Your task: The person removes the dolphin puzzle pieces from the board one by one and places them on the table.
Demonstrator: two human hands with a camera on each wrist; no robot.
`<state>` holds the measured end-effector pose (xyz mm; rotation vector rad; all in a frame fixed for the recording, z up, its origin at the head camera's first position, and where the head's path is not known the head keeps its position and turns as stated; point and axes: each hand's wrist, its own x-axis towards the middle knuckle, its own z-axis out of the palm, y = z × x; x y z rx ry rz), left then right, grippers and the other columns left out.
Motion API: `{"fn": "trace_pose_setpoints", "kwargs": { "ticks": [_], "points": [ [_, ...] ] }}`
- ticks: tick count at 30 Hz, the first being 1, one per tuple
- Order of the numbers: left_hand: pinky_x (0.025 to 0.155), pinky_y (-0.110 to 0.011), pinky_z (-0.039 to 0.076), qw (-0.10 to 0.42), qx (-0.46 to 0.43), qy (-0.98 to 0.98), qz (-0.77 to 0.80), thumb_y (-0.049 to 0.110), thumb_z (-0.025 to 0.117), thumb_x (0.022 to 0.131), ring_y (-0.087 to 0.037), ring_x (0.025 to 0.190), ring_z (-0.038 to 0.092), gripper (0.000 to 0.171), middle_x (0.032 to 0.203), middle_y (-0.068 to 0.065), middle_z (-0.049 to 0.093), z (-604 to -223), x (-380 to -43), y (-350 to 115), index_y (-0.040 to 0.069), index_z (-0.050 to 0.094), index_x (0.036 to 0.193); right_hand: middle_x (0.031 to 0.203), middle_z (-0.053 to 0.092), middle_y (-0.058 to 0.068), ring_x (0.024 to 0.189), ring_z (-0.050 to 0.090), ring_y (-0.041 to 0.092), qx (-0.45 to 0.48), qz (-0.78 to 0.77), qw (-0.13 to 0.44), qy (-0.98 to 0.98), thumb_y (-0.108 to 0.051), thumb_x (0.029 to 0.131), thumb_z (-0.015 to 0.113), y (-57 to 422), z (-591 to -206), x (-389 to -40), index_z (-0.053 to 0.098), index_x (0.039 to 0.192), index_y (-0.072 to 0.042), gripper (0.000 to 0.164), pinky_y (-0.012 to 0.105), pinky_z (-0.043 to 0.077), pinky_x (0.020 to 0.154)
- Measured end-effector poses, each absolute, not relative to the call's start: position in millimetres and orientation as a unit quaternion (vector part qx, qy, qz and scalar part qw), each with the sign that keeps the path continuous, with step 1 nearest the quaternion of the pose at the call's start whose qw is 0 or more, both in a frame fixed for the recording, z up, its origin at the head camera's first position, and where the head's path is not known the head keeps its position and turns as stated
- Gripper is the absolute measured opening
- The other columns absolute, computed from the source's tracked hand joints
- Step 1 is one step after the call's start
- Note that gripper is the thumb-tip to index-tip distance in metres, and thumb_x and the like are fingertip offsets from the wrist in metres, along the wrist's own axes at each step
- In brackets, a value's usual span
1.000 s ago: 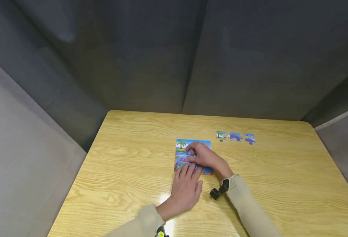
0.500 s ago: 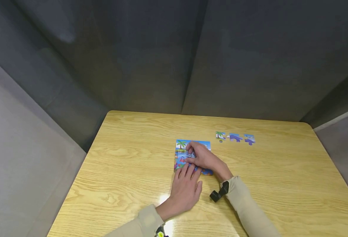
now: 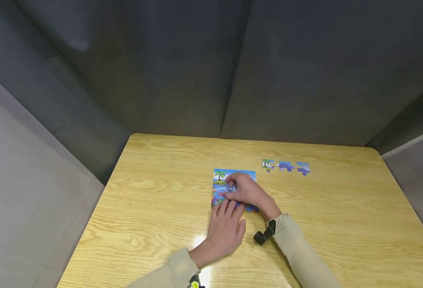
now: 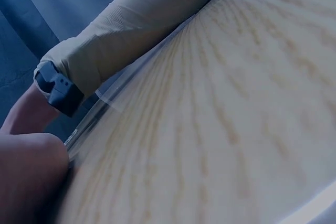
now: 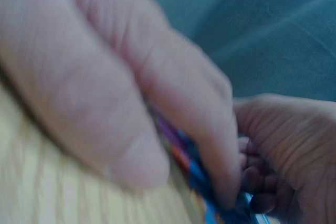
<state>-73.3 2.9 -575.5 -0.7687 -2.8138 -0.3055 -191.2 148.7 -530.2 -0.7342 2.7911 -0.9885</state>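
A small picture puzzle [image 3: 219, 176] with a palm tree and sea scene lies on the wooden table in the head view. My left hand [image 3: 226, 230] rests with extended fingers on its near edge. Over the middle, my right hand [image 3: 245, 188] bends its thumb and fingers toward each other and appears to pinch a puzzle piece [image 3: 228, 189], mostly hidden by the fingers. In the right wrist view, left-hand fingers [image 5: 105, 93] loom large beside the curled right hand [image 5: 286, 150]. The left wrist view shows only a blurred part of the left hand [image 4: 31, 174].
Three loose puzzle pieces lie in a row at the back right: a palm tree piece [image 3: 268, 164], a purple dolphin-like piece [image 3: 285, 166] and a blue-purple piece [image 3: 303, 168]. Dark curtains [image 3: 182, 72] stand behind the table [image 3: 143, 192]. A black wrist camera [image 3: 264, 234] juts from the right wrist.
The right thumb and fingertips have shifted very slightly over the puzzle, and the picture surface beside them has tilted and settled a little. The left hand stays in place.
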Motion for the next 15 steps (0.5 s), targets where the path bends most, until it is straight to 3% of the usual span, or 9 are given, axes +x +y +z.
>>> {"fn": "trace_pose_setpoints", "kwargs": {
  "ticks": [9,15],
  "points": [
    [0.113,-0.049,0.034,0.096,-0.261,-0.954,-0.112,0.041,0.038,0.109,-0.030,0.141,0.040,0.051,0.144,-0.002,0.050,-572.2,-71.6,2.2,0.021,0.050,0.155,0.091,0.063,-0.003,0.074,0.055,0.011,-0.273,-0.346,0.008,0.898,-0.030,0.080,0.085,159.9,-538.5,-193.6,0.071,0.110,-0.008,0.040,0.027,0.049,0.066],
    [0.114,-0.052,0.033,0.067,-0.260,-0.956,-0.120,0.042,0.036,0.109,-0.033,0.147,0.035,0.053,0.155,-0.006,0.044,-568.7,-70.4,3.5,0.020,0.047,0.157,0.087,0.061,-0.002,0.069,0.051,0.013,-0.261,-0.382,-0.028,0.886,-0.021,0.076,0.086,184.2,-537.7,-189.5,0.072,0.108,-0.009,0.037,0.026,0.043,0.061]
  ]
}}
